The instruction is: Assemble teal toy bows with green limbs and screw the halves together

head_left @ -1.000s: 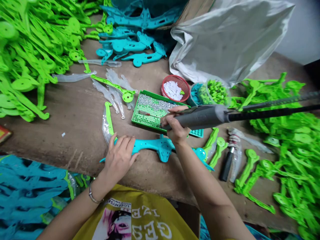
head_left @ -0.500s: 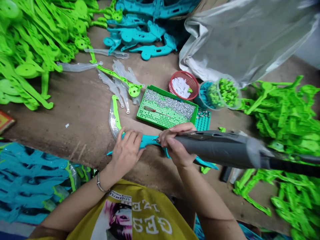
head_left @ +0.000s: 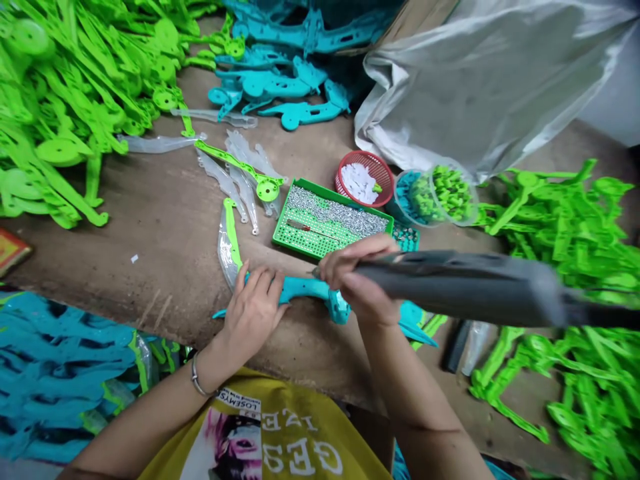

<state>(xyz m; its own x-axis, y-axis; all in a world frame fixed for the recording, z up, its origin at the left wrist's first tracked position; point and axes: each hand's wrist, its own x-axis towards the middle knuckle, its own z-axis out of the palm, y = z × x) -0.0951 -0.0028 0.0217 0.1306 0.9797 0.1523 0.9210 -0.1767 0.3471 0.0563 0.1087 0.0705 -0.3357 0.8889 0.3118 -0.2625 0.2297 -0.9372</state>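
Note:
My left hand [head_left: 255,303] is closed over a blue plastic part [head_left: 306,288], pressing it to the table. A clear, curved blade piece with a green strip [head_left: 229,243] sticks out from the part's left end. In my right hand [head_left: 363,277] is a dark electric screwdriver [head_left: 460,288], lying nearly level and slightly blurred. Its tip is just above the blue part, apart from it. The part's right portion passes partly behind my right wrist. Beyond my hands sits a green tray [head_left: 299,249] with many small silver screws [head_left: 335,215] and a hand screwdriver [head_left: 299,225].
A red basket [head_left: 389,180] of white pieces and clear tubs [head_left: 470,213] of blue and green bits stand behind the tray. Green parts are heaped left [head_left: 60,100] and right [head_left: 565,233]. Blue parts [head_left: 45,373] lie lower left; a white sack [head_left: 480,80] stands behind.
My right hand has raised the electric screwdriver slightly, so its tip has come off the blue part. More of the part's right side shows. My left hand stays in place.

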